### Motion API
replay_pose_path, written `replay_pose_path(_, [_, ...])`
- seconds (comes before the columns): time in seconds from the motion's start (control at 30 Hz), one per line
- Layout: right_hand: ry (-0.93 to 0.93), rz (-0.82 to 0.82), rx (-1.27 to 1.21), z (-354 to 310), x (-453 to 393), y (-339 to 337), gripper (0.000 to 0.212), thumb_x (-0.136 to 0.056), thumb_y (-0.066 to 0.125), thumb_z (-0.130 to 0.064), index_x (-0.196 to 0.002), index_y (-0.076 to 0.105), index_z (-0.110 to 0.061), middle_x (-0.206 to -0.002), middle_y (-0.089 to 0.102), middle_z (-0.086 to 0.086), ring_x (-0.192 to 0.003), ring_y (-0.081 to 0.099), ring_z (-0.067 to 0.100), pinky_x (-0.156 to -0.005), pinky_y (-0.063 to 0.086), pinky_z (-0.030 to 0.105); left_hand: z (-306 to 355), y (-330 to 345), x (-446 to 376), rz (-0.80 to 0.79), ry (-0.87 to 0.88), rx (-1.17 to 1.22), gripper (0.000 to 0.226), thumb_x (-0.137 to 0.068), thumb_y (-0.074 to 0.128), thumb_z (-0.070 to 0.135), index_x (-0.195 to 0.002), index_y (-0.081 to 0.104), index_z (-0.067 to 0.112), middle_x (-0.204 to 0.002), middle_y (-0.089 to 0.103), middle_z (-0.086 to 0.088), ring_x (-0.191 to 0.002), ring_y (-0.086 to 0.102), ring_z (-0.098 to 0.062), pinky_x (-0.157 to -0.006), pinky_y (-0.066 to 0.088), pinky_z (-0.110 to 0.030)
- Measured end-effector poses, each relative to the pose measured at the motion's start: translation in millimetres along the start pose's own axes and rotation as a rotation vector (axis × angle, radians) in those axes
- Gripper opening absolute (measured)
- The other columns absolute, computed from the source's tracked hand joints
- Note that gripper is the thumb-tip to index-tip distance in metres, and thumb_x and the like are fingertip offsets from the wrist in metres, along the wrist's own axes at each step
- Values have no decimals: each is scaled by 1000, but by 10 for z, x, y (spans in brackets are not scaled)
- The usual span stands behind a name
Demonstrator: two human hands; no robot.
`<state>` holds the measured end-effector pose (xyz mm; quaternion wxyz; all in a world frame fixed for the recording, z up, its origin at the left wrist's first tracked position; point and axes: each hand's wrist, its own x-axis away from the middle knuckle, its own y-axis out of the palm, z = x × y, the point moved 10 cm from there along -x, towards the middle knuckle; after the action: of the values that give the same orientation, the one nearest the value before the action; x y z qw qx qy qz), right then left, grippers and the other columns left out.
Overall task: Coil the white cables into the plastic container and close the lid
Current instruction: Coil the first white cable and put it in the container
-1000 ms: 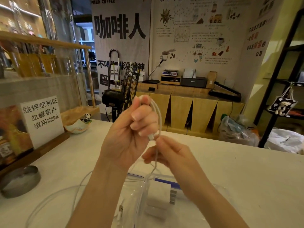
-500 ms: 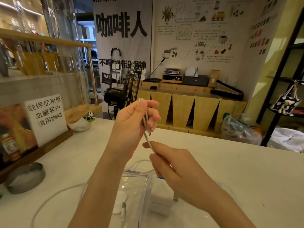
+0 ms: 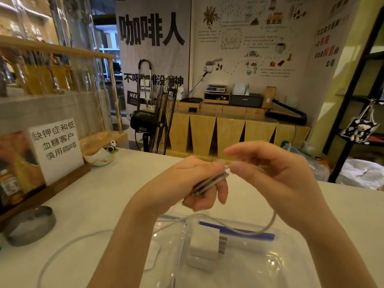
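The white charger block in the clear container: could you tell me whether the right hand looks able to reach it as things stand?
Probably yes, once freed: the charger block lies uncovered in the open container just below the right hand, but both hands are occupied with the white cable.

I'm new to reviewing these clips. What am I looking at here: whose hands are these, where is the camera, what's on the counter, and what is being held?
There is no machine; a person works with bare hands. The one camera sits on their head, looking forward and down, so the arms come in from the bottom edge. The left hand grips a few folded loops of white cable, and the right hand pinches the cable at the left fingertips. A loose length hangs over the clear plastic container on the white counter. Inside the container lie white charger plugs. More cable trails across the counter on the left, beside a metal dish and a printed sign.
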<state>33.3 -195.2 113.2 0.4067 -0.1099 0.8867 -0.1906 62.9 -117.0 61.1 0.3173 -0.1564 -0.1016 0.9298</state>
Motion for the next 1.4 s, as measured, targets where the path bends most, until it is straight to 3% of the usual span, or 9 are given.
replay_pose_path(0.13, [86,167,-246,155,-12,-190,17,-70,66,-34,-85,69,-27,-57,62,-11,-47,49,8,-43,40,15,34,151,75,-267,25,420,41,-92,38,36,-66,59,12,-40,49,15,-33,36,-1,-36,29,-14])
replay_pose_path(0.3, [117,235,-284,289,-11,-93,12,-80,61,-28,-84,69,-19,-51,58,-10,-43,44,4,-40,37,14,274,362,48,-500,80,1015,40,-96,30,26,-85,55,-2,-49,40,-1,-44,35,-11,-42,31,-19])
replay_pose_path(0.47, [246,130,-285,446,-9,194,25,-81,44,-32,-84,66,-19,-52,58,-6,-42,46,7,-42,41,19,268,109,-60,-262,147,1356,34,-98,27,22,-92,49,-3,-54,45,-12,-52,35,-12,-50,30,-21])
replay_pose_path(0.7, [390,-237,-191,505,135,745,24,-95,36,-22,-99,56,-35,-61,62,-5,-46,53,12,-50,48,23,83,-315,-88,66,341,1448,32,-96,35,22,-97,53,-6,-63,58,-14,-54,52,-21,-54,41,-23])
replay_pose_path(0.9, [291,-420,76,350,197,914,22,-96,35,-25,-109,52,-24,-68,58,-7,-56,51,9,-59,51,28,27,-672,72,559,445,985,32,-94,31,26,-87,56,6,-51,50,3,-41,41,-4,-41,39,-14])
replay_pose_path(1.03, [210,-376,246,252,164,796,26,-95,37,-26,-118,48,-28,-75,60,-8,-68,55,9,-66,48,24,177,-735,224,773,432,239,29,-91,33,28,-91,56,10,-53,57,5,-45,43,-5,-46,39,-16])
replay_pose_path(1.2, [144,-330,278,123,138,643,24,-90,48,-21,-113,54,-27,-77,64,-6,-74,57,11,-69,49,27,269,-500,129,734,339,-437,31,-94,35,24,-86,58,5,-63,57,2,-53,50,-3,-55,39,-8])
replay_pose_path(1.3, [132,-261,179,47,98,453,30,-86,52,-16,-108,59,-35,-77,64,-16,-82,60,7,-74,51,22,220,-453,97,643,271,-473,36,-94,36,25,-82,58,-1,-60,57,-12,-51,50,-14,-51,39,-12])
replay_pose_path(1.4, [115,-163,-1,-15,48,245,30,-82,55,-16,-99,59,-40,-86,67,-13,-80,62,6,-63,50,13,145,-397,48,471,183,-352,43,-91,35,35,-64,60,11,-44,52,2,-40,45,-6,-45,34,-9])
